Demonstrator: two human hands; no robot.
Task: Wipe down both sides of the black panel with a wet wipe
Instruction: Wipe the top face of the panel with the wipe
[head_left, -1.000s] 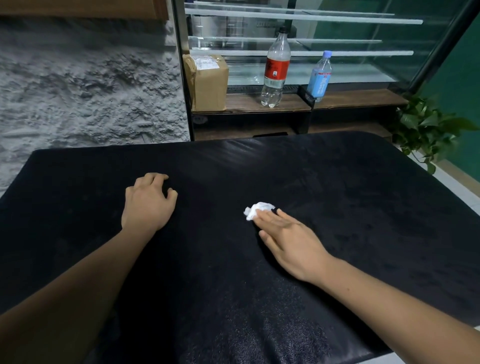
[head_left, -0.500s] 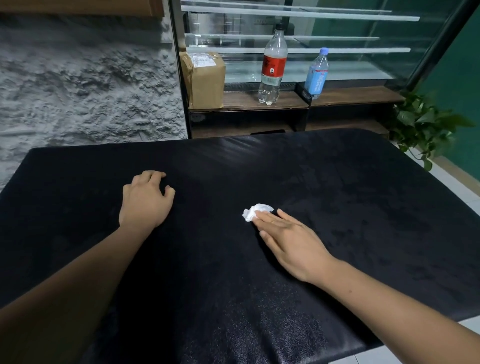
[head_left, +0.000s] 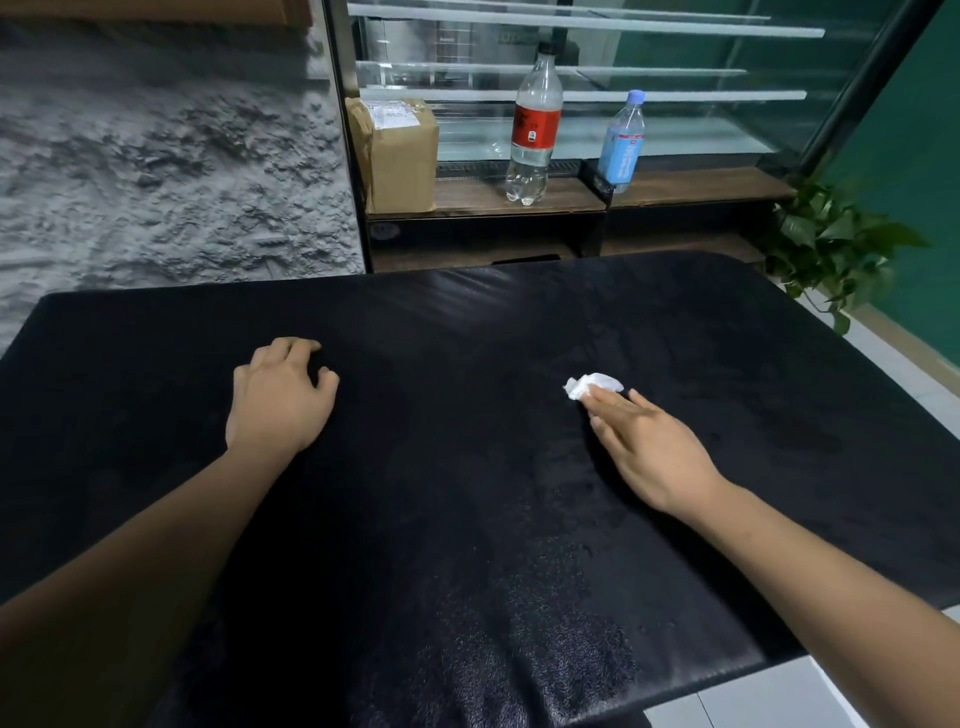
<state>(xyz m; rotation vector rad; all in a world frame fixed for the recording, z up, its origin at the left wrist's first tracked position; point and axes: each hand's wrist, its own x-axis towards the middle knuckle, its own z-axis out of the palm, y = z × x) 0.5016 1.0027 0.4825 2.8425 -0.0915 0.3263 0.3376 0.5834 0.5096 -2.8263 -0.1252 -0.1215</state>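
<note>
I see the panel (head_left: 467, 322) lying flat and filling most of my view. It is a wide black rectangle with rounded corners and a fine grainy, leather-like skin. A dull sheen runs along its far edge, and damp-looking speckle shows near the front. The wipe (head_left: 595, 384) is a small crumpled white wad on the panel's right half. My right hand (head_left: 657, 449) lies flat with its fingers (head_left: 613, 410) straight and together, their tips pressing the wipe's near edge. My left hand (head_left: 280, 400) rests on the panel's left half, fingers loosely bent and holding nothing. Behind stand a rough grey wall (head_left: 156, 156), a taped brown box (head_left: 400, 156), two clear plastic bottles (head_left: 532, 124) and a leafy plant (head_left: 831, 249).
</note>
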